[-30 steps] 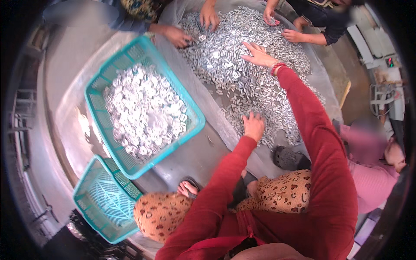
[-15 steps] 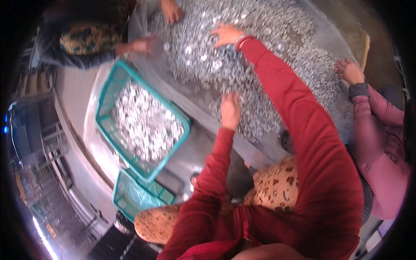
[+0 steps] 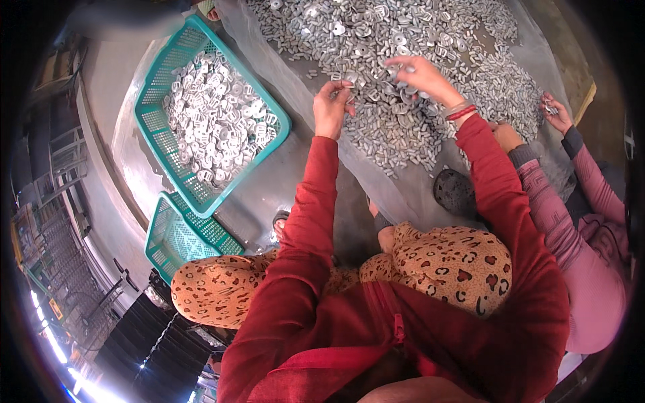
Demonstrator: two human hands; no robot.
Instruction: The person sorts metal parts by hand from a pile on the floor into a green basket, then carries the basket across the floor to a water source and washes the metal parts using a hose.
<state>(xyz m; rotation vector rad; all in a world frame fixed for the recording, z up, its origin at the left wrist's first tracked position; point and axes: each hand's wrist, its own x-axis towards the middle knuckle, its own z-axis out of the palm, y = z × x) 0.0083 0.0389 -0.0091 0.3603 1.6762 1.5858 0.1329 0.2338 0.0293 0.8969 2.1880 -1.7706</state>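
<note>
A spread pile of small grey metal pieces [image 3: 396, 138] lies on a translucent sheet, with flat round and slotted metal parts mixed among them. At the pile's left edge is my left hand [image 3: 330, 111], its fingers curled and thumb pressed in; a small metal piece seems to show at the fingertips, too small to name surely. My right hand [image 3: 424, 77] reaches over the middle of the pile, index finger stretched out and the others partly bent, just above or touching the pieces. Left of my left hand stands a green plastic basket [image 3: 282, 131] heaped with shiny flat metal parts.
A second green basket [image 3: 161, 232] sits below the full one. To the right, a co-worker in pink sleeves has one hand [image 3: 556, 115] holding a small metal piece and the other hand [image 3: 507, 138] at the pile. A dark clog [image 3: 455, 193] rests near the sheet [image 3: 379, 185].
My left hand has shifted left to the pile's edge, fingers now curled. My right hand has moved right and nearer. The view has shifted; the upper-left co-worker's hands are out of view.
</note>
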